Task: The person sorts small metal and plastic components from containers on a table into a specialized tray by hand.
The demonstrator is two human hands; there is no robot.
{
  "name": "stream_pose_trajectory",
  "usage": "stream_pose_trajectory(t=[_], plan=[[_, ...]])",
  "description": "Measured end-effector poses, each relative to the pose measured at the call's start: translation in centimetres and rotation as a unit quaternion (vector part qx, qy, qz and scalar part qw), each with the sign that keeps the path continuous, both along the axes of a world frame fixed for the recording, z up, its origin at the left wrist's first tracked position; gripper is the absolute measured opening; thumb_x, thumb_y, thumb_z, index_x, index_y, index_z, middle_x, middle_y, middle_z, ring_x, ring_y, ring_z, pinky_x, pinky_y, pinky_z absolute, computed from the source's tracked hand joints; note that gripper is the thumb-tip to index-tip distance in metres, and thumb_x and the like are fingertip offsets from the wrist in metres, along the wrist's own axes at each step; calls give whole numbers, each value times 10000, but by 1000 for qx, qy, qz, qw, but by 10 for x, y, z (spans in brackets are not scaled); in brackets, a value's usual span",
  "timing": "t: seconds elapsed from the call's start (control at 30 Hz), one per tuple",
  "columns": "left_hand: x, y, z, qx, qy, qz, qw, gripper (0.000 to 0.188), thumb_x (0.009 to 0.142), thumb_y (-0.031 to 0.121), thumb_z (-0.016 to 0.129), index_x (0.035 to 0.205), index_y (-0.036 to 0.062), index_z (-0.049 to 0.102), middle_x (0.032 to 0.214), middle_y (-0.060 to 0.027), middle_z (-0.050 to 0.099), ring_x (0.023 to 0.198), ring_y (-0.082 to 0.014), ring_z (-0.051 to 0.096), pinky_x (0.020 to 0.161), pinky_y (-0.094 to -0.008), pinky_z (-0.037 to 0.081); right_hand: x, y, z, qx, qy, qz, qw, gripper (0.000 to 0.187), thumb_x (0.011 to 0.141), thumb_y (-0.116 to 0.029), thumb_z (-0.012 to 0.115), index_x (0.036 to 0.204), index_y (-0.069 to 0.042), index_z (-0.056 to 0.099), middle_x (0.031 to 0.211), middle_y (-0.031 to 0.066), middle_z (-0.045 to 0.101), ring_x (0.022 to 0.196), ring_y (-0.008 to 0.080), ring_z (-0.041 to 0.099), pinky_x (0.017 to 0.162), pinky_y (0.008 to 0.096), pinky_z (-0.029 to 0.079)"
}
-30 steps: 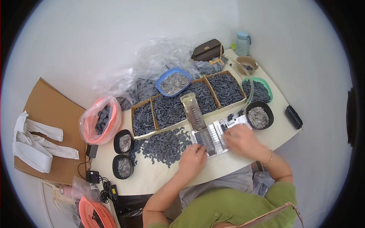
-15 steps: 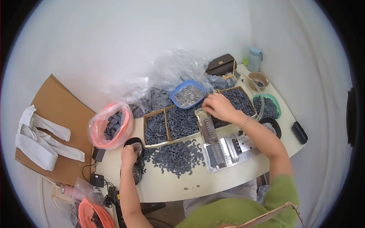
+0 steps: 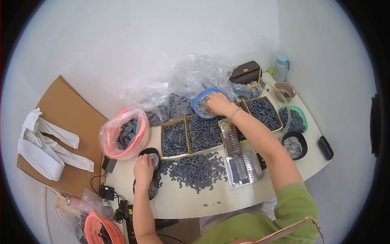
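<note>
Thin silvery metal pins (image 3: 201, 107) sit in the blue plastic bowl (image 3: 194, 100), right hand (image 3: 218, 104) down among them, left hand (image 3: 144, 171) at the black plastic bowls (image 3: 157, 171), both grips hidden, and a hasty lift could scatter pins among small dark-grey parts (image 3: 204, 134)!

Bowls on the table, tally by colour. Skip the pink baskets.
Blue rounded plastic bowl: 1
Green rounded-rectangular bowl: 1
Brown round bowl: 1
Black rounded-square bowls, two partly hidden: 3
Total: 6

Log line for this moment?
left hand: at black bowls, grip unclear | right hand: in blue bowl, at metal pins | clear box: no hand on it
</note>
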State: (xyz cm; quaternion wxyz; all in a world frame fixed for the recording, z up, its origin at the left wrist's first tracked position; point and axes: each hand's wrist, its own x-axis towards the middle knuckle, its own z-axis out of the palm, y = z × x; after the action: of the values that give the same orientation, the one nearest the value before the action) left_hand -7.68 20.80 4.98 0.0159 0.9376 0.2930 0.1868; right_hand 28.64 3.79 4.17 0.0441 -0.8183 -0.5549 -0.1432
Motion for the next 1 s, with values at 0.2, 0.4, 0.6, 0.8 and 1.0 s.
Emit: stream_pose_trajectory(t=[0.2, 0.4, 0.6, 0.8, 1.0], plan=[[32, -108, 3, -123, -156, -263, 944, 35, 815, 18, 660, 845, 0, 663, 793, -132, 620, 696, -259, 614, 605, -329, 488, -4, -18, 9, 56, 56, 11, 997, 120, 737, -190, 670, 792, -91, 710, 1038, 118, 636, 1025, 285, 575, 845, 404, 460], [64, -199, -32, -104, -119, -408, 899, 129, 742, 25, 695, 869, 30, 674, 780, -82, 584, 714, -250, 605, 591, -344, 501, -1, -23, 0, 128, 20, -31, 991, 92, 742, -144, 633, 741, -82, 702, 889, 114, 662, 908, 284, 620, 757, 413, 510], [77, -228, -49, 8, -58, -412, 909, 180, 738, 51, 675, 914, 15, 663, 824, -66, 561, 734, -236, 570, 597, -332, 489, -9, -44, 6, 244, 16, -60, 968, 74, 772, -150, 630, 763, -95, 677, 813, 91, 627, 841, 280, 603, 724, 417, 496], [67, -233, -48, -27, -65, -407, 911, 267, 765, 78, 665, 1020, -3, 655, 960, -92, 585, 839, -260, 573, 697, -366, 482, -56, -105, 34, 221, 225, 64, 947, 144, 817, -148, 583, 767, -33, 654, 809, 155, 653, 789, 330, 637, 709, 436, 513], [55, -243, -49, -42, -68, -406, 910, 422, 770, 159, 695, 1145, -12, 605, 1172, -170, 540, 1066, -341, 527, 896, -440, 415, -130, -173, -8, 11, 214, 129, 968, 131, 796, -149, 623, 832, -24, 629, 775, 129, 621, 755, 308, 631, 676, 407, 511]])
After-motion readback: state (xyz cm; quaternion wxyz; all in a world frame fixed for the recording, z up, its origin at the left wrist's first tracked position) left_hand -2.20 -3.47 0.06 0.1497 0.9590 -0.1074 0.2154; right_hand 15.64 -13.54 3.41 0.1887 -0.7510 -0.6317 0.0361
